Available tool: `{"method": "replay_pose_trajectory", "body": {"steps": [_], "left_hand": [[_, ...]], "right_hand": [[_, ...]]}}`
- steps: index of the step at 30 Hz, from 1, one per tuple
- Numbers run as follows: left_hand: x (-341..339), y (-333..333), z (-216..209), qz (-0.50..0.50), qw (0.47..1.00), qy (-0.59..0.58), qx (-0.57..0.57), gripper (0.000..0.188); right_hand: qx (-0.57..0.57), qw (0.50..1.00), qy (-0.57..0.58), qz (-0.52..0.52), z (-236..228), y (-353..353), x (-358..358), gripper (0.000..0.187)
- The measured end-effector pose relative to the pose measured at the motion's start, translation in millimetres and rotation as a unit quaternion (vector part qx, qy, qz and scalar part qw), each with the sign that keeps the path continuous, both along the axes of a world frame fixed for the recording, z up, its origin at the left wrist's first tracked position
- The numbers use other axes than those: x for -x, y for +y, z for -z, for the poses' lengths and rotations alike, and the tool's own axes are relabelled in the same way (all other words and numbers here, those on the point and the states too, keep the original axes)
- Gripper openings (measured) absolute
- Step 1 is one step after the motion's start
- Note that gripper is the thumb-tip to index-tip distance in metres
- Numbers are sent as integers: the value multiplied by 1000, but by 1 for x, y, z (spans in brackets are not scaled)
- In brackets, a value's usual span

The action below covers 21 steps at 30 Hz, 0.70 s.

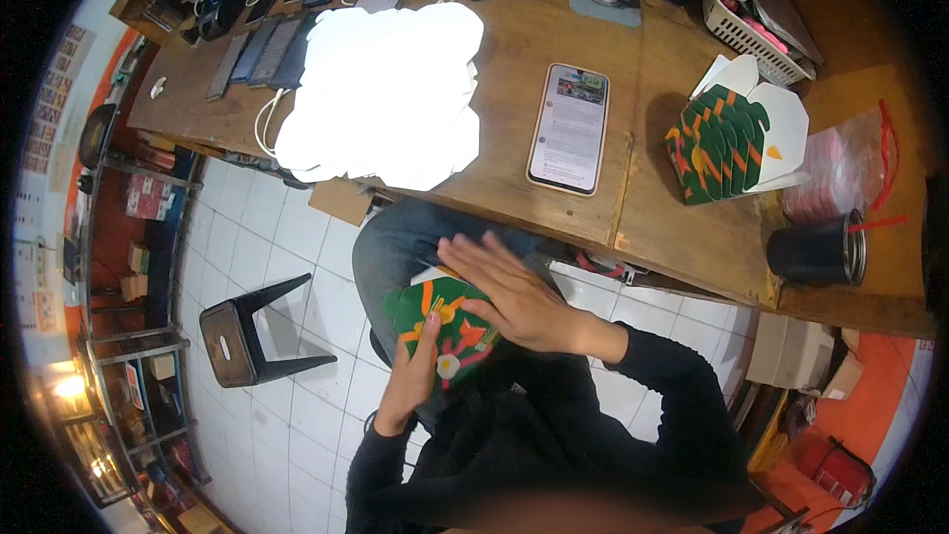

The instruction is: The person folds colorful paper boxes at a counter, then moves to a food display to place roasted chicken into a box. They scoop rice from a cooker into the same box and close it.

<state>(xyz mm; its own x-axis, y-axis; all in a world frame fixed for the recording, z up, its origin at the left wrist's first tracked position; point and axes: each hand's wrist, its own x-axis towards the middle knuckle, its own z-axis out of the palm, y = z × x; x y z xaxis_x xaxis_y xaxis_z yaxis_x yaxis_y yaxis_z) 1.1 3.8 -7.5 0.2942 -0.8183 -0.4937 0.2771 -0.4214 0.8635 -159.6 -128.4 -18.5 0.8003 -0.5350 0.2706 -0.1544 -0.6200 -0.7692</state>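
A green paper food box [457, 344] with orange, yellow and pink prints rests over my lap. My left hand [409, 383] grips its left side, the thumb lying across the printed face and the other fingers hidden behind. Flat against the box's upper right edge lies my right hand [519, 303], its fingers stretched out and slightly blurred. A white flap edge shows near its fingertips. On the table, left of the middle, sits a pile of flat white box blanks [386, 89], glaringly bright. Several folded boxes of the same green print [727, 143] stand nested at the table's right.
A lit phone [568, 129] lies on the wooden table [504, 49]. At the right edge stand a black tumbler [813, 249], a plastic bag [835, 163] and a white basket [756, 40]. More phones [262, 54] and cables line the back. A dark stool [232, 341] stands on the tiled floor.
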Motion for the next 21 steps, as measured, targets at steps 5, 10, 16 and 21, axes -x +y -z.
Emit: {"method": "replay_pose_trajectory", "body": {"steps": [5,10,16,21], "left_hand": [[-16,-10,7,-127,989,63,35,44],[-15,-16,10,-103,988,113,-4,43],[-24,-17,3,-71,989,125,-28,41],[-18,-17,-3,-106,986,99,82,37]], "right_hand": [[232,968,-93,-15,7,28,-4,49],[288,941,-164,-64,22,31,-6,34],[152,966,-201,-49,11,21,-10,24],[23,979,-163,123,-18,24,-20,16]]}}
